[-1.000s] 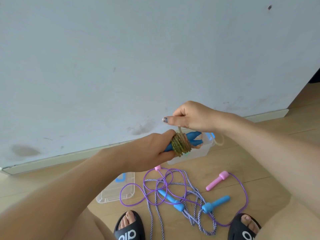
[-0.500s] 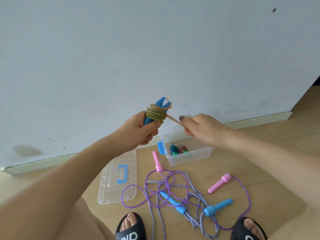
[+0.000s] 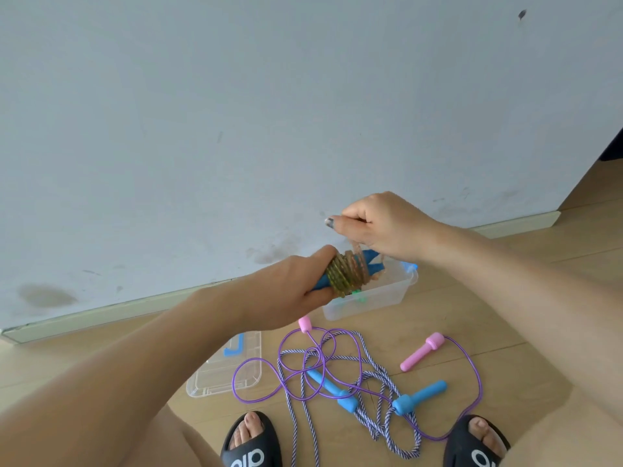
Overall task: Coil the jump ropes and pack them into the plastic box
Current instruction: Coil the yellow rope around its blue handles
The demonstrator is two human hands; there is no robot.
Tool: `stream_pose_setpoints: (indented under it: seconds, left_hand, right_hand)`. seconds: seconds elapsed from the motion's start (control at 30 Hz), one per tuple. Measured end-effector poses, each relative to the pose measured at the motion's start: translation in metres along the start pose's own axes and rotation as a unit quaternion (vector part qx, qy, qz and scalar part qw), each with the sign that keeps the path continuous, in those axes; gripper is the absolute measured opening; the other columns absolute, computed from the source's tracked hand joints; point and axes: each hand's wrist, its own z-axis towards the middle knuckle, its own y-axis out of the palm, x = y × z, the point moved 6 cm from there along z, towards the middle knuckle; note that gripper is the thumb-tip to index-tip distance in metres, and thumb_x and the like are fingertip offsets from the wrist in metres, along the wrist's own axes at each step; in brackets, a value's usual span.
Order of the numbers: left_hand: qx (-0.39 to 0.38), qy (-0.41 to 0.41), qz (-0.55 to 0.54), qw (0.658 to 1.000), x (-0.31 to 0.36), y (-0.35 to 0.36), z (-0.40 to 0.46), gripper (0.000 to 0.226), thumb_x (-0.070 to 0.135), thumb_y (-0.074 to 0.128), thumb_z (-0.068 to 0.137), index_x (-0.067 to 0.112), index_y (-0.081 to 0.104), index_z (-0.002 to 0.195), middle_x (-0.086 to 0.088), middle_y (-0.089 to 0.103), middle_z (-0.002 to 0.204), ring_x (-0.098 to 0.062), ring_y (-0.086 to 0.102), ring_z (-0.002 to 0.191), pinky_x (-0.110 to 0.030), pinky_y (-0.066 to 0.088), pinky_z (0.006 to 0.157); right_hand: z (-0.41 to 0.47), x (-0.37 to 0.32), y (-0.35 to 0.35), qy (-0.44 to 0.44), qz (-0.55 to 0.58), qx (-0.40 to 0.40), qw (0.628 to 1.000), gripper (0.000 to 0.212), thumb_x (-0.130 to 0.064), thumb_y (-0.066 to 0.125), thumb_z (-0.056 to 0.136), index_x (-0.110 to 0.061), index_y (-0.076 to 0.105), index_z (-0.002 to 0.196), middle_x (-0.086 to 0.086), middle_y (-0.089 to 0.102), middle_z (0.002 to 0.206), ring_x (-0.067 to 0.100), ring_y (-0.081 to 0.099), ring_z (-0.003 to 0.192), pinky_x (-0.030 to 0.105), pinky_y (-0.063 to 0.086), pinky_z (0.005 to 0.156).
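Observation:
My left hand (image 3: pixel 290 291) grips the blue handles of a jump rope, with its olive-yellow cord (image 3: pixel 345 276) wound in tight turns around them. My right hand (image 3: pixel 377 224) sits just above the bundle and pinches the loose end of that cord. Below them on the floor stands the clear plastic box (image 3: pixel 387 294), open, with small coloured items inside. A purple rope with pink handles (image 3: pixel 421 352) and a striped rope with blue handles (image 3: pixel 418 397) lie tangled on the floor in front of my feet.
The box's clear lid (image 3: pixel 229 372) with a blue handle lies flat to the left of the tangle. A grey wall (image 3: pixel 303 112) with a baseboard stands right behind the box. My black slides (image 3: pixel 251 443) are at the bottom edge.
Half a second ago my left hand held the bundle higher and upright. It has dropped and tipped sideways over the box, and my right hand has swung from beside it to above it with the cord.

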Motion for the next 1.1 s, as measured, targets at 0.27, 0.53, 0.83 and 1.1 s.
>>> stream_pose_setpoints:
  seconds: [0.27, 0.53, 0.83, 1.1]
  left_hand:
    - [0.051, 0.077, 0.183, 0.979, 0.005, -0.006, -0.007, 0.041, 0.026, 0.050, 0.100, 0.025, 0.032, 0.137, 0.004, 0.058, 0.095, -0.022, 0.055, 0.078, -0.038, 0.049, 0.069]
    - [0.126, 0.063, 0.182, 0.973, 0.017, -0.021, -0.010, 0.047, 0.040, 0.062, 0.084, 0.021, 0.040, 0.121, 0.005, 0.058, 0.093, -0.018, 0.053, 0.082, -0.032, 0.045, 0.069]
    - [0.099, -0.021, 0.160, 0.982, 0.015, -0.024, -0.006, 0.041, 0.065, 0.038, 0.091, 0.025, 0.034, 0.097, 0.006, 0.049, 0.072, -0.012, 0.047, 0.061, -0.033, 0.033, 0.056]
    - [0.080, -0.009, 0.004, 0.997, 0.013, -0.023, -0.007, 0.041, 0.060, 0.032, 0.093, 0.022, 0.047, 0.099, 0.003, 0.052, 0.066, -0.015, 0.048, 0.062, -0.033, 0.039, 0.059]
  right_hand:
    - [-0.030, 0.023, 0.054, 0.185, 0.325, -0.226, 0.900, 0.048, -0.049, 0.046, 0.101, -0.006, 0.066, 0.093, 0.009, 0.065, 0.073, 0.019, 0.060, 0.053, 0.024, 0.047, 0.046]
    - [-0.026, 0.014, 0.054, 0.225, 0.351, -0.084, 0.905, 0.037, -0.036, 0.046, 0.101, -0.007, 0.056, 0.080, 0.007, 0.060, 0.056, 0.017, 0.041, 0.042, 0.020, 0.027, 0.039]
    - [-0.019, 0.001, 0.037, 0.187, 0.183, -0.065, 0.963, 0.049, -0.039, 0.043, 0.098, -0.005, 0.054, 0.065, 0.016, 0.067, 0.063, 0.020, 0.045, 0.045, 0.022, 0.030, 0.042]
    - [-0.008, 0.003, 0.037, 0.158, 0.226, -0.052, 0.960, 0.045, -0.036, 0.051, 0.098, -0.014, 0.043, 0.060, -0.001, 0.036, 0.049, 0.017, 0.029, 0.046, 0.024, 0.027, 0.046]
